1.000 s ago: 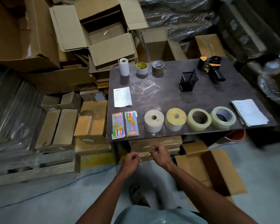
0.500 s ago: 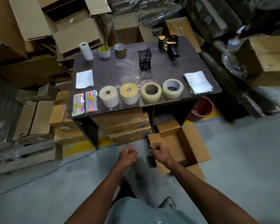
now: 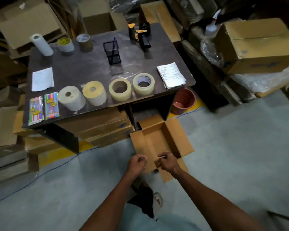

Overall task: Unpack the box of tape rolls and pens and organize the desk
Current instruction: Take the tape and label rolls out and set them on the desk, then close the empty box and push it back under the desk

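Since the earlier frame the person has stepped back and rightward, so both hands now hang over the open cardboard box (image 3: 158, 140) on the floor by the table's (image 3: 90, 64) front right corner; the left hand (image 3: 137, 164) and right hand (image 3: 167, 161) have curled fingers, seemingly pinching something small that cannot be made out; four tape rolls (image 3: 107, 91) line the table's front edge, pen packs (image 3: 43, 107) at its front left corner.

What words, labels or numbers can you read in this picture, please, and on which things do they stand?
None can be read.
Stack of printed sheets: lines of print, too small.
Pen packs: coloured labels, blurred.
Yellow-labelled tape roll: dark marks, illegible.
Large carton: blue marks, blurred.
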Available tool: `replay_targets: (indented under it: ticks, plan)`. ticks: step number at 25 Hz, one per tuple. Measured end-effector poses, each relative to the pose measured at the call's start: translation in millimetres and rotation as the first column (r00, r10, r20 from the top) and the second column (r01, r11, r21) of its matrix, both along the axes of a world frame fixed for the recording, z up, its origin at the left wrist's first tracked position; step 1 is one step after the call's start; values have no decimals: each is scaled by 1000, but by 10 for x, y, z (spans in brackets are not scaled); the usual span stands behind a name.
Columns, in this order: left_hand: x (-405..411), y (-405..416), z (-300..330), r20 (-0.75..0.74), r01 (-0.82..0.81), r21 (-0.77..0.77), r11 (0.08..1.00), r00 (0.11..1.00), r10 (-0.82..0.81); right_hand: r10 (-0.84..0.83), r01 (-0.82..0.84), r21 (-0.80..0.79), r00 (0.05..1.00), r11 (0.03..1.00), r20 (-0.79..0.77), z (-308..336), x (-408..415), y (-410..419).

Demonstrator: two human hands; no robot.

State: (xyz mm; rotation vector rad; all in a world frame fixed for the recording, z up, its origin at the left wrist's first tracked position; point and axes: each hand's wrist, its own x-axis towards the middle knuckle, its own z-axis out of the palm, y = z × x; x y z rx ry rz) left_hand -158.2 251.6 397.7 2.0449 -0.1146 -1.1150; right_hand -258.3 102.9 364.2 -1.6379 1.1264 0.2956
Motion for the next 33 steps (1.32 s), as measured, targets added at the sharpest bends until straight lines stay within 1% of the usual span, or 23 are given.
replay_targets:
  ticks: [2,5,8,10,14,16,18,21,25,29,31,33]
  plan:
    - [-36,-214,-111,-8,-10,7,1000,1000,11,25,-26,-21,999,999,-40,-51,-27,-242]
    - [-97,-460,-250,-58,-18,13,1000,998,18,44,-44,-12,998,999,-55,-168,-70,-619]
    - [-257,-624,-313,-71,-40,40,998,997,43,25,-25,11,998,1000,-60,-189,-186,-884]
    - [-441,-668,-371,-74,-66,69,995,995,71,75,-73,21,995,997,-67,-240,-309,-1017]
    - [-942,-812,-762,-44,-207,113,972,976,213,188,-185,51,981,981,-51,-715,-597,-1372]
    - [-1177,-945,-999,-47,-254,164,953,963,265,260,-259,42,965,965,-35,-1116,-763,-1574]
    - [-1411,-1047,-1214,-55,-292,220,931,949,311,263,-261,47,963,964,-62,-1305,-934,-1739]
    - [-1581,-1118,-1633,-71,-266,267,926,953,294,233,-226,77,968,971,-92,-1628,-1075,-1913]
    - [-1606,-1128,-2421,-32,-252,250,935,963,268,294,-292,38,944,956,-146,-2409,-1154,-2033]
    - [-1622,-1092,-3186,9,-265,234,936,963,271,323,-334,-21,925,942,-201,-2997,-1116,-1958]
    - [-1622,-1063,-3559,-6,-268,265,926,960,279,332,-348,-45,920,936,-207,-3281,-1121,-1915]
    - [-1624,-1086,-3813,14,-267,294,918,961,276,345,-359,-43,919,932,-191,-3555,-1157,-1883]
